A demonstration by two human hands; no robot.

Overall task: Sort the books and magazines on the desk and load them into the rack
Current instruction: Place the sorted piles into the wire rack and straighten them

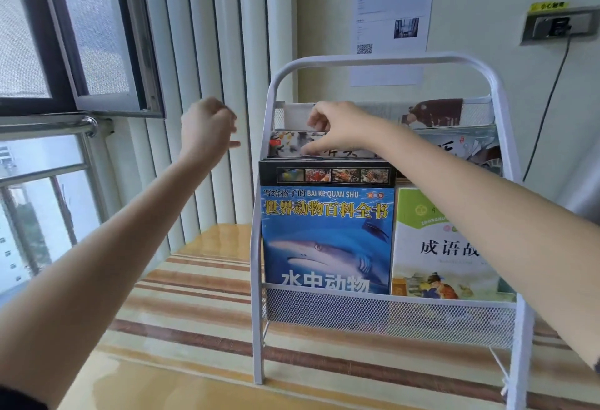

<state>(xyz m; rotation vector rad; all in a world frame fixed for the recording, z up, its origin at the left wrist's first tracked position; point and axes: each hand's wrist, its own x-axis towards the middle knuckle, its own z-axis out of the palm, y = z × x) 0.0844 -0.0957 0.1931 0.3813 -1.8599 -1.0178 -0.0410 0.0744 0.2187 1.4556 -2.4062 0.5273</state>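
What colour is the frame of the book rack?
White, seen in the head view: the rack.

left hand loosely curled, right hand pinching

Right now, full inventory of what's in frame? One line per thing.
rack: 1, white metal with mesh fronts, standing on the desk
shark book: 1, blue, front tier, left side
green-topped book: 1, white and green, front tier, right of the shark book
middle-tier books: at least 2, covers mostly hidden
back-tier books: count unclear, pale covers, top tier
desk: 1, striped cloth under a clear sheet
window: 1, dark frame, far left
papers: 2, white, on the wall
socket: 1, grey, with black cable
left hand: raised left of the rack, holding nothing
right hand: fingers at a middle-tier book top
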